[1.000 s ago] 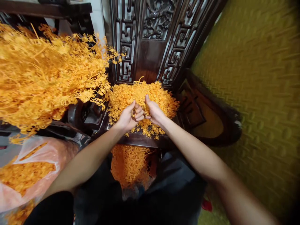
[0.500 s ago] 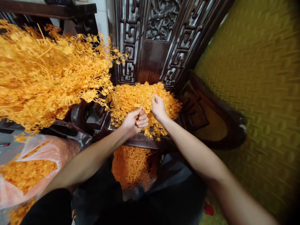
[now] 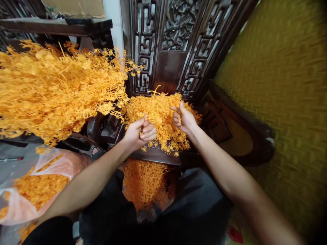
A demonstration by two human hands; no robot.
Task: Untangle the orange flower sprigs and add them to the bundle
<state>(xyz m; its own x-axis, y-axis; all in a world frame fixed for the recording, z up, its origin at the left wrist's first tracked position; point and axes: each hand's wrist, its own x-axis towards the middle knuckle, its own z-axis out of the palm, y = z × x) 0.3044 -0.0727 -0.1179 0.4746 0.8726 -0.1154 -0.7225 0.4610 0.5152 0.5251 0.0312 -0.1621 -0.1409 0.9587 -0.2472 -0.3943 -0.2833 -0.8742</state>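
My left hand [image 3: 140, 133] pinches thumb against forefinger at the front left of a heap of small orange flowers [image 3: 166, 129], which look artificial. A thin orange sprig is at its fingertips, partly hidden by the fingers. To the right, above the same heap, my right hand [image 3: 185, 119] has its lower fingers curled around small orange flower pieces. Its thumb and forefinger point away, slightly apart. The heap lies on a dark carved wooden chair seat [image 3: 163, 156]. A loose branching stem [image 3: 156, 91] rests on the back of the heap.
At left a large bundle of orange flower sprays [image 3: 61, 92] reaches toward the chair. Below it is a pinkish plastic bag [image 3: 74, 160] filled with orange pieces. Orange stems [image 3: 146, 183] are piled under the seat edge. The carved chair back [image 3: 170, 64] and a yellow-green textured surface [image 3: 286, 85] bound the right.
My hands have moved apart, left hand to the left and right hand to the right. A bare branching stem now shows at the back of the heap. The view has shifted slightly.
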